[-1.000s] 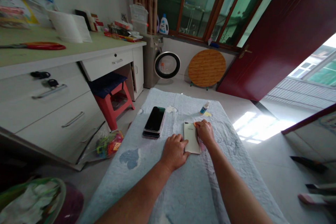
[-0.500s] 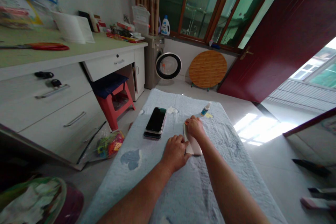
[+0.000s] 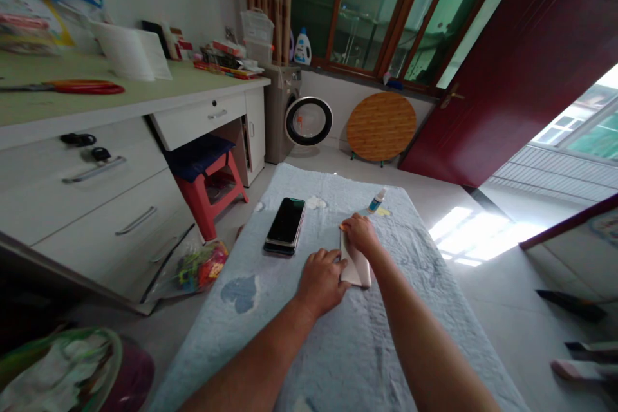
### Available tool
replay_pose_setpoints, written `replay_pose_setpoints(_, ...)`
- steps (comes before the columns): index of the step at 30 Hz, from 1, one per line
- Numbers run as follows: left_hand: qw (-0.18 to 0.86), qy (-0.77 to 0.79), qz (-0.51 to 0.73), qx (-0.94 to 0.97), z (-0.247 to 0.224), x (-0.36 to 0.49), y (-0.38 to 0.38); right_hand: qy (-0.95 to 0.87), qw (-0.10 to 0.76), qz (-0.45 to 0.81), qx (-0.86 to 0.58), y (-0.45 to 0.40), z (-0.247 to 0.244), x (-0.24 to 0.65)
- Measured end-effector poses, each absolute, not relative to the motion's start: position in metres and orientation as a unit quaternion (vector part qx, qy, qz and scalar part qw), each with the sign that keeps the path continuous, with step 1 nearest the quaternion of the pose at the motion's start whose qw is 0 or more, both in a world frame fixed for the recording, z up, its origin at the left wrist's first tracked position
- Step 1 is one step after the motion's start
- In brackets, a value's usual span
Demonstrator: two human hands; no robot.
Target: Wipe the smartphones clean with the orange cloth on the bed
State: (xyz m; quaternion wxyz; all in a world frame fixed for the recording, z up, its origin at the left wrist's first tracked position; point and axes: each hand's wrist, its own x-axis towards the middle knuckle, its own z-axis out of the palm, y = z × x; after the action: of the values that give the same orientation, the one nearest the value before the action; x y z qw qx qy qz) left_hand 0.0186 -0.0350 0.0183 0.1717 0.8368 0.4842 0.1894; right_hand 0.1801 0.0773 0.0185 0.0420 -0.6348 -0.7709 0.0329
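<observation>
A flat, pale pinkish slab that looks like a phone lying back side up (image 3: 355, 271) rests on the light blue cloth, partly covered by both hands. My left hand (image 3: 322, 280) grips its left edge near the lower end, fingers bent and thumb at the near corner. Over its far end, my right hand (image 3: 360, 232) is closed, pressing down on a small orange piece (image 3: 343, 227) that barely shows at the fingertips. Left of the hands lie stacked dark-screened phones (image 3: 286, 224). A small spray bottle (image 3: 376, 201) with a blue label stands beyond my right hand.
The blue cloth (image 3: 241, 341) covers the table. A red stool (image 3: 207, 193) and a bag of colourful pieces (image 3: 200, 267) are at left, below a counter with scissors (image 3: 87, 86). A bin (image 3: 130, 367) sits at lower left. Behind are a washing machine (image 3: 280, 109) and a round wooden tabletop (image 3: 381, 125).
My right hand has shifted very slightly over the far end of the pale phone. My left hand keeps its hold, and the view has moved a little.
</observation>
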Motion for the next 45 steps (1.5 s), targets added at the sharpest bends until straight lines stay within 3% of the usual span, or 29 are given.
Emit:
replay_pose_setpoints(9,0.167,0.491,0.189,0.834,0.020,0.021,-0.036,-0.712,0.072,0.030,-0.698,0.064,0.014,0.216)
replay_pose_setpoints(18,0.151,0.491,0.197,0.835,0.018,0.023,-0.039,-0.683,0.215,0.036,-0.697,0.028,0.002,0.206)
replay_pose_setpoints(27,0.152,0.485,0.190,0.840,0.017,0.024,-0.040,-0.747,0.207,0.100,-0.624,-0.026,0.012,0.203)
replay_pose_setpoints(38,0.153,0.483,0.195,0.839,0.014,0.025,-0.040,-0.706,0.203,0.068,-0.675,0.050,0.012,0.194)
replay_pose_setpoints(45,0.156,0.482,0.198,0.839,0.014,0.024,-0.039,-0.757,0.218,0.071,-0.612,0.038,0.011,0.183)
